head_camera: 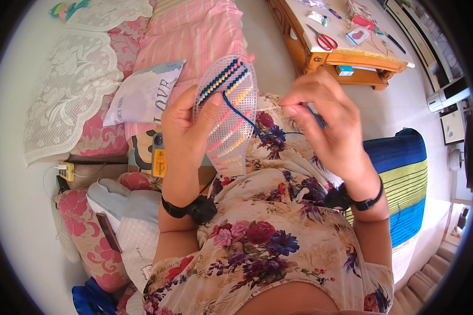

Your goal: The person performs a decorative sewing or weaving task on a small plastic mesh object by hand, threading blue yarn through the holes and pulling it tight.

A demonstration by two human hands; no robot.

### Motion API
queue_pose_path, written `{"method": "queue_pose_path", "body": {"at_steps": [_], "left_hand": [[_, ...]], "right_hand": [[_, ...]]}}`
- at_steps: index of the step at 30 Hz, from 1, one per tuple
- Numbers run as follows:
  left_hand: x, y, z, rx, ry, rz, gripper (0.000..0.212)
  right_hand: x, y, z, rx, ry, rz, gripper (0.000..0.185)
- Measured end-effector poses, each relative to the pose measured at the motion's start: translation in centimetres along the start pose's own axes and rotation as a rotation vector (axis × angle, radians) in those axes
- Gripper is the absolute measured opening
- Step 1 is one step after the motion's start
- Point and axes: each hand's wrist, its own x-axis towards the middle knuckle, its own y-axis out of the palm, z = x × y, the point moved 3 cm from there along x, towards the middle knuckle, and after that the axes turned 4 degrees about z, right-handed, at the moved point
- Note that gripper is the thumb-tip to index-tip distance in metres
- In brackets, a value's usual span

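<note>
My left hand (189, 130) grips a sole-shaped plastic mesh canvas (232, 130) by its left edge, thumb on top and fingers behind. Rows of dark blue, pink, white and yellow yarn stitches cover its upper left; spaced pink and yellow stitches run lower down. A strand of blue yarn (242, 115) leaves the mesh near my thumb, hangs in a slack loop and runs towards my right hand (327, 122). That hand is raised to the right of the canvas, thumb and forefinger pinching a thin, pale, needle-like piece (270, 107) that points at the mesh.
Red-handled scissors (326, 41) lie on a wooden table (351, 59) with small packets. At left, a printed cushion (144, 94) rests on a pink-covered sofa (193, 35). A striped blue-green cover (398, 177) drapes a seat at right. A power strip (66, 171) sits by the wall.
</note>
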Motion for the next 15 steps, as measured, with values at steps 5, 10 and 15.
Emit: {"method": "queue_pose_path", "body": {"at_steps": [5, 10, 15], "left_hand": [[-0.3, 0.6, -0.4, 0.011, -0.014, 0.004, 0.016], [-0.4, 0.5, 0.1, 0.014, -0.030, 0.043, 0.023], [-0.4, 0.9, 0.4, 0.001, -0.035, 0.028, 0.015]], "right_hand": [[0.3, 2.2, -0.6, 0.087, 0.031, -0.084, 0.007], [0.1, 2.8, -0.7, 0.113, 0.080, -0.068, 0.009], [0.1, 2.9, -0.9, 0.096, 0.086, -0.067, 0.009]]}}
